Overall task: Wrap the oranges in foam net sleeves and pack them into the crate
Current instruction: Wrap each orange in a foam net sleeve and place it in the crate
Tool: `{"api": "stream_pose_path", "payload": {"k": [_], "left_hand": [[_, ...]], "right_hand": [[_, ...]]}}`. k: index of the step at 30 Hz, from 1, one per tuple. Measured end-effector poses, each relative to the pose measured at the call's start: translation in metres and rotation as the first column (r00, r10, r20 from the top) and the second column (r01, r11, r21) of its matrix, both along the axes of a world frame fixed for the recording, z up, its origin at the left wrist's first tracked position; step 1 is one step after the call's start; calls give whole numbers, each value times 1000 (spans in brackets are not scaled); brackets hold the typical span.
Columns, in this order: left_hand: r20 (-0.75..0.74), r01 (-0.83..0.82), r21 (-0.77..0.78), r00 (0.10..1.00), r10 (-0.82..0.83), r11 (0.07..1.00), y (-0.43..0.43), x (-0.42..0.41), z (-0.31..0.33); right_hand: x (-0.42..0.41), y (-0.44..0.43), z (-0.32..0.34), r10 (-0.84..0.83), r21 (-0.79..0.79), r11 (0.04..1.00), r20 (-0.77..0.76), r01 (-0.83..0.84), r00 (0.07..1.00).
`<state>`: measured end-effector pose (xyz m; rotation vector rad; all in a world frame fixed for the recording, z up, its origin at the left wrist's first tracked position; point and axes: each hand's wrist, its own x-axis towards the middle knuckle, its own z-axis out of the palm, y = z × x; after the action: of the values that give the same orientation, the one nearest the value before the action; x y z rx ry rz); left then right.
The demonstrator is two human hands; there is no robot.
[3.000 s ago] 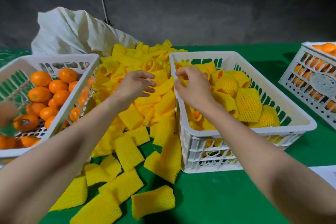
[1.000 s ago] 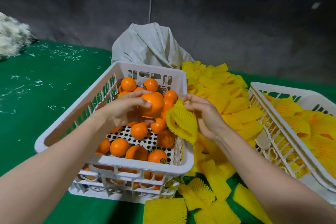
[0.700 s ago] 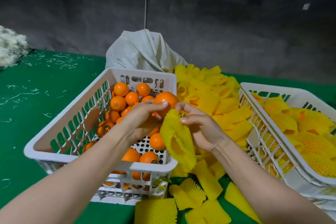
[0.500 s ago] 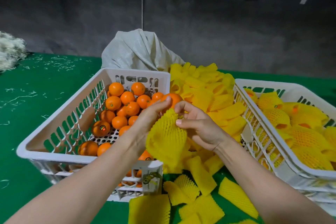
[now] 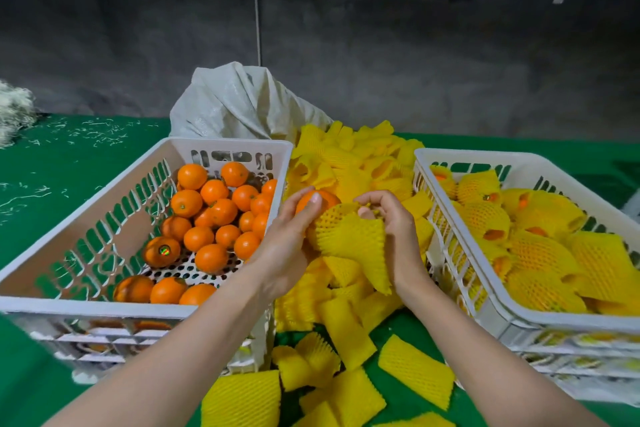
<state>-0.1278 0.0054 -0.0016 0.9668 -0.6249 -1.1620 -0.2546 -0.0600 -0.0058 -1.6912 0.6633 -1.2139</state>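
My left hand (image 5: 289, 239) grips an orange (image 5: 320, 199) above the pile of loose sleeves, between the two crates. My right hand (image 5: 398, 229) pinches the rim of a yellow foam net sleeve (image 5: 356, 239), which covers the lower part of that orange. The white crate on the left (image 5: 86, 300) holds several bare oranges (image 5: 207, 211). The white crate on the right (image 5: 512, 317) holds several oranges wrapped in yellow sleeves (image 5: 540, 250).
A heap of empty yellow sleeves (image 5: 346, 163) fills the gap between the crates and spills toward me on the green table (image 5: 69, 163). A grey sack (image 5: 242, 104) stands behind the heap. White shreds (image 5: 14, 111) lie at the far left.
My left hand lifted an orange out of the left crate and carried it right, while my right hand brought a sleeve to it. The sleeve now covers part of the orange.
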Motion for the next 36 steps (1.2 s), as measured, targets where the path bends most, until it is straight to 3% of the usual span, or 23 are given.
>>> {"api": "stream_pose_path", "payload": {"k": [2, 5, 9, 11, 14, 19, 24, 32, 36], "left_hand": [[11, 78, -20, 997, -78, 997, -1, -7, -5], [-20, 186, -41, 982, -187, 982, 0, -16, -12], [67, 83, -18, 994, -81, 996, -6, -29, -19], [-22, -3, 0, 1000, 3, 1000, -12, -34, -18], [-212, 32, -4, 977, -32, 999, -19, -44, -17], [-208, -116, -34, 972, 107, 993, -28, -52, -37], [-230, -22, 50, 973, 33, 999, -26, -57, -35], [-485, 112, 35, 871, -81, 993, -23, -60, -29], [-478, -25, 127, 874, 84, 992, -26, -65, -26]], "right_hand": [[-5, -5, -4, -36, -57, 998, -44, 34, 998], [-9, -12, -12, -19, 121, 993, 15, 17, 1000], [-15, -13, -21, -12, 245, 969, 11, 9, 1000], [-17, -6, -27, -16, 199, 980, 8, 14, 1000], [-19, 5, -35, 4, 19, 1000, -121, -1, 993], [-24, 8, -28, -11, 72, 997, -97, 18, 995], [-27, -16, -11, -127, 66, 990, -2, 127, 992], [-28, -28, -26, -35, 94, 995, 4, 34, 999], [-25, -23, -30, 3, 154, 988, -19, 0, 1000]]}}
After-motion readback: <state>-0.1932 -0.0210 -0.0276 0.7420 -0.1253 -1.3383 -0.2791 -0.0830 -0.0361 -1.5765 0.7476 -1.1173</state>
